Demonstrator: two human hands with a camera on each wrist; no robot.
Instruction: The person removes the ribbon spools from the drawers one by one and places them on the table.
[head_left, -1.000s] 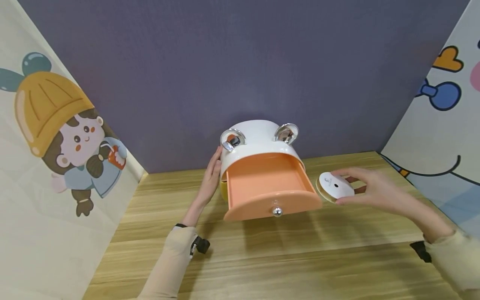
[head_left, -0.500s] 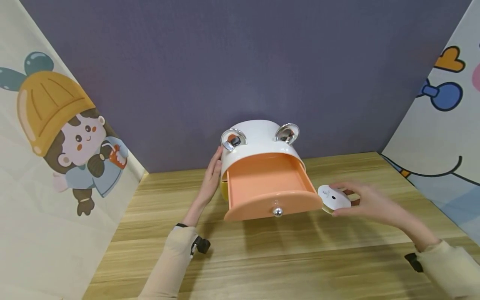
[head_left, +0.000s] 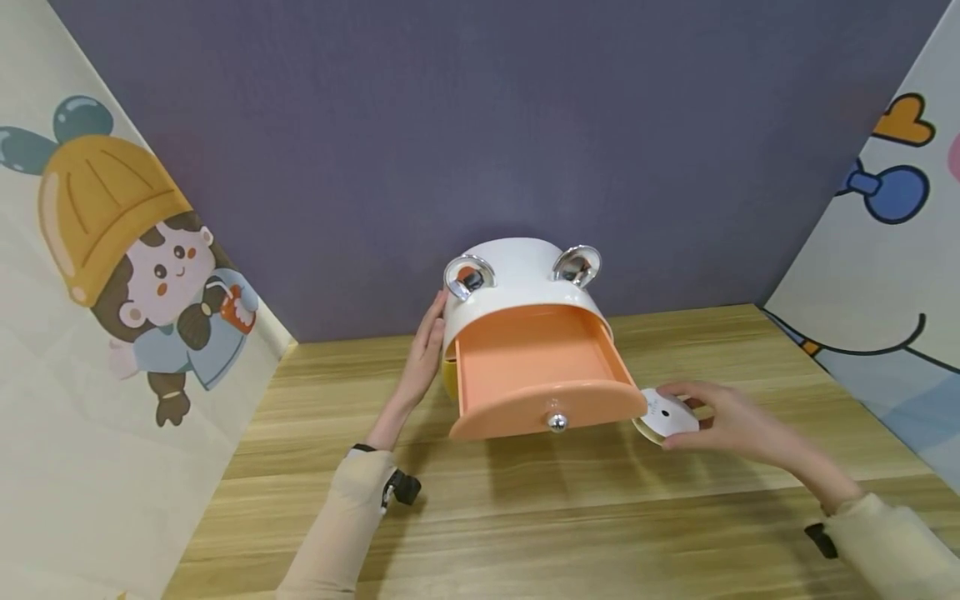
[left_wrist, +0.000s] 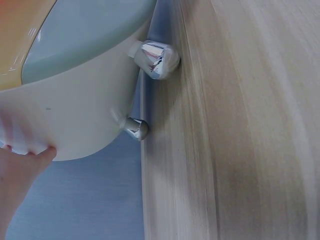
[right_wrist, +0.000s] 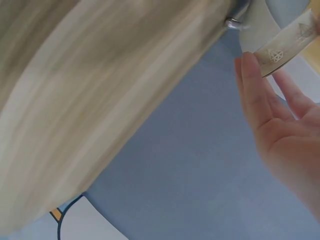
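My right hand pinches a round white ribbon spool by its rim, thumb on the near side and fingers on the far side. Light ribbon with a pale printed pattern shows round the spool's edge in the right wrist view. The spool is beside the right front corner of an orange drawer, pulled out of a white rounded box with two silvery ears. My left hand rests against the box's left side with straight fingers. The drawer floor is bare.
A wood-grain table lies under everything. A grey-blue wall stands close behind the box, with cartoon-printed panels at both sides. Shiny round feet of the box show in the left wrist view.
My right hand has brought the spool nearer to me, down along the drawer's right side to its front corner. The left hand, box and drawer have stayed in place.
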